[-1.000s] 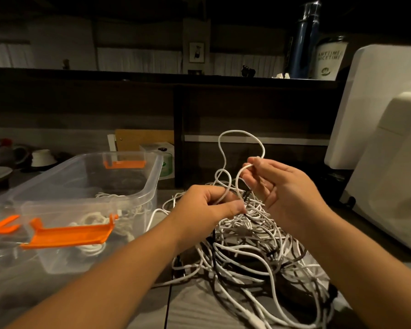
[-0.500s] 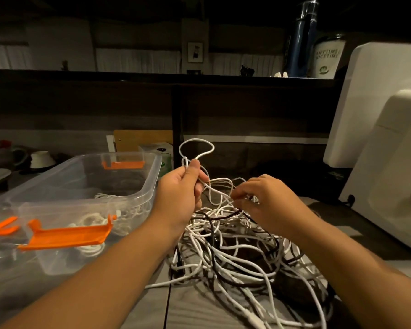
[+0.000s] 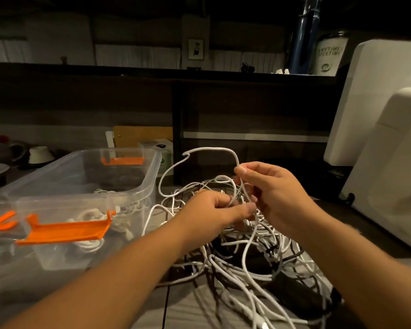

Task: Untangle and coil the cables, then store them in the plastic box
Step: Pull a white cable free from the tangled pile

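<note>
A tangle of white and black cables (image 3: 254, 264) lies on the table in front of me. My right hand (image 3: 271, 193) pinches a white cable between thumb and forefinger, and a loop of that white cable (image 3: 199, 153) arcs up to the left above the pile. My left hand (image 3: 214, 210) is lower, just left of the right hand, with fingers curled round white strands at the top of the tangle. A clear plastic box (image 3: 138, 193) with orange latches (image 3: 64, 230) stands to the left, with coiled white cable (image 3: 90, 217) inside.
A large white appliance (image 3: 387, 138) fills the right side. Behind the table runs a dark shelf (image 3: 152, 74) with a blue bottle (image 3: 304, 36) and a cup (image 3: 330, 55). Bowls (image 3: 39, 154) and a small white box (image 3: 163, 150) sit behind the plastic box.
My left hand has dropped from holding the raised loop to the top of the tangle. My right hand has risen and now holds the white cable, with a wider loop standing up.
</note>
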Tool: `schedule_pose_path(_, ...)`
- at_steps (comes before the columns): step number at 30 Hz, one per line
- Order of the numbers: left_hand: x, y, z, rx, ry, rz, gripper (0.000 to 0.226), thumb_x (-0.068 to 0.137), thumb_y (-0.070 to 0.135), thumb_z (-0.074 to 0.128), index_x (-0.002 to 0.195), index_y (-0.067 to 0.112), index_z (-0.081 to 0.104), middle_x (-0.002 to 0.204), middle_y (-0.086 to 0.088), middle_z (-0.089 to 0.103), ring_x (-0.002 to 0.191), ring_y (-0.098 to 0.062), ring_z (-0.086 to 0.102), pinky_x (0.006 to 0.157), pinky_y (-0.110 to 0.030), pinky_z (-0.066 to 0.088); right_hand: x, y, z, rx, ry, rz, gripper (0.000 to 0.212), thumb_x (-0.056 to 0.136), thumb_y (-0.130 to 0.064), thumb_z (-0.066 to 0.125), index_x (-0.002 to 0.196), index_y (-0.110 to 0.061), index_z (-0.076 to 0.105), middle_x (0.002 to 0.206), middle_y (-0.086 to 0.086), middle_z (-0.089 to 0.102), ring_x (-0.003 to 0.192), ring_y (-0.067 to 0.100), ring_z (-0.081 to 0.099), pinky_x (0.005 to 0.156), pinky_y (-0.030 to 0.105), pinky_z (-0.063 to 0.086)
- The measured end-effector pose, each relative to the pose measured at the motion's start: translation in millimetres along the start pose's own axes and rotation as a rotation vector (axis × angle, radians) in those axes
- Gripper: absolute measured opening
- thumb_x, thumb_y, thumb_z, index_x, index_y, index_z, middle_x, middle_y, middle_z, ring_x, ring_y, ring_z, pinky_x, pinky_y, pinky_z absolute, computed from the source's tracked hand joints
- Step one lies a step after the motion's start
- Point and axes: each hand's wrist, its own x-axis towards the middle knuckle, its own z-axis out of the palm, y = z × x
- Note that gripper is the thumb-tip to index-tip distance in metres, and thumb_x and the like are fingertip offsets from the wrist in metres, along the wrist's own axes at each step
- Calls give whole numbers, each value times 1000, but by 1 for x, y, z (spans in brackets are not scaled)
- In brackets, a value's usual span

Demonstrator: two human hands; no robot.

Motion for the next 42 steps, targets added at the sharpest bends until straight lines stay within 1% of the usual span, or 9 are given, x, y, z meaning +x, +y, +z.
schedule_pose_path(5, -3, 5, 0, -109, -26, 17, 18, 92, 22, 70, 78, 13, 75, 86, 0, 77, 85, -3, 72, 89, -26, 49, 1, 4, 1, 241, 67, 58, 18, 99, -10, 61, 111, 2, 66, 73, 6, 67, 60, 13, 62, 53, 21, 53)
schedule_pose_path(7, 2, 4, -2, -138, 143, 37, 14, 94, 17, 68, 81, 15, 74, 76, 3, 74, 68, 3, 67, 74, -17, 48, 5, 5, 1, 311, 56, 77, 15, 99, -7, 60, 110, 2, 65, 83, 13, 67, 66, 18, 66, 58, 24, 56)
schedule_pose_path(12, 15, -9, -20, -173, 547, 78, 13, 96, 25, 66, 85, 23, 73, 72, 2, 74, 67, -6, 66, 69, -30, 52, -2, 3, 0, -316, -250, 139, 34, 96, -38, 61, 90, -7, 76, 75, 4, 60, 65, 16, 50, 63, 28, 39)
schedule_pose_path(17, 15, -11, -21, -102, 587, 64, 17, 99, 32, 61, 92, 22, 73, 76, 4, 72, 61, 1, 61, 54, -10, 45, -8, -4, 1, -681, -446, 78, 23, 92, -41, 67, 89, -23, 81, 93, 9, 75, 98, 45, 64, 96, 63, 49)
schedule_pose_path(22, 15, -12, -20, -91, 431, 5, 30, 100, 34, 59, 80, 17, 72, 78, -5, 73, 62, 0, 58, 69, -27, 42, -4, -6, -7, -159, -259, 145, 24, 96, -20, 60, 77, -13, 72, 58, 1, 43, 48, 12, 35, 46, 21, 29)
schedule_pose_path(26, 8, -5, -15, -31, 189, 66, 32, 99, 31, 61, 76, 15, 77, 68, -3, 68, 65, -4, 64, 75, -27, 46, 4, -4, -10, 479, 7, 307, 13, 100, -15, 54, 91, -7, 58, 60, 0, 50, 44, 5, 40, 37, 14, 35)
schedule_pose_path(31, 1, 3, -14, -125, -110, 68, 55, 96, 55, 52, 93, 7, 78, 77, -4, 71, 50, -3, 43, 54, -20, 27, 7, -2, -11, 747, 219, 319, 11, 102, -6, 53, 107, 2, 56, 91, 20, 76, 54, 13, 67, 48, 18, 56)
schedule_pose_path(35, 2, 0, -21, -312, -191, 93, 27, 99, 28, 58, 89, 11, 76, 74, -1, 66, 54, -8, 40, 51, -19, 28, 9, 6, -12, 642, 267, 255, 18, 102, -8, 55, 98, 7, 64, 73, 14, 73, 60, 13, 70, 53, 19, 58)
schedule_pose_path(42, 19, -11, -24, -347, 446, 90, 21, 103, 20, 55, 92, 11, 71, 61, 1, 53, 44, -6, 40, 46, -23, 33, -1, 5, -8, -379, -306, -13, 38, 101, -42, 54, 84, -14, 74, 76, 6, 65, 67, 21, 53, 62, 32, 40)
